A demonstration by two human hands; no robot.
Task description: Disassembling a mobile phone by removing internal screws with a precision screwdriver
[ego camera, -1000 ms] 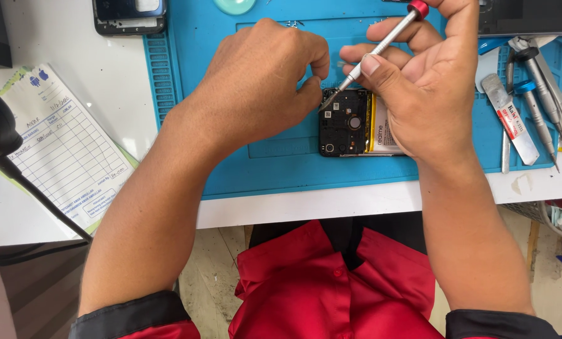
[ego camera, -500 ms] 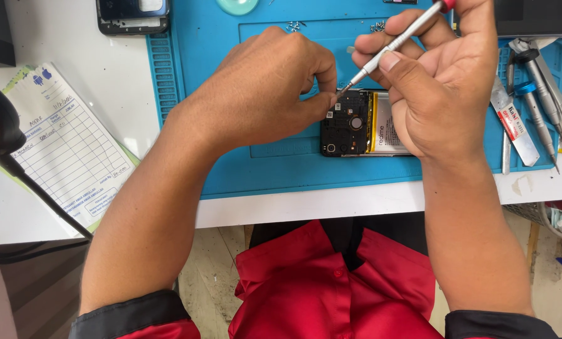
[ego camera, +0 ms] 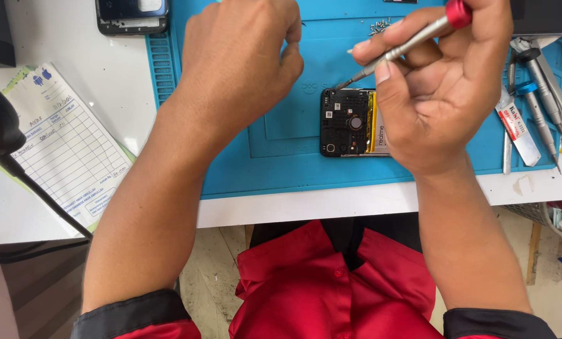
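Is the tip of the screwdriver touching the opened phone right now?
No: the screwdriver in the right hand has its tip above the blue mat, clear of the opened phone.

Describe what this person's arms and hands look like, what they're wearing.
Both forearms are bare, no gloves, rings or watch visible on the left hand or right hand. Red shirt sleeves with dark grey cuffs are pushed up near the elbows.

Bare blue mat [ego camera: 281, 157] left of opened phone [ego camera: 347, 122]; tools [ego camera: 538, 100] crowding right.
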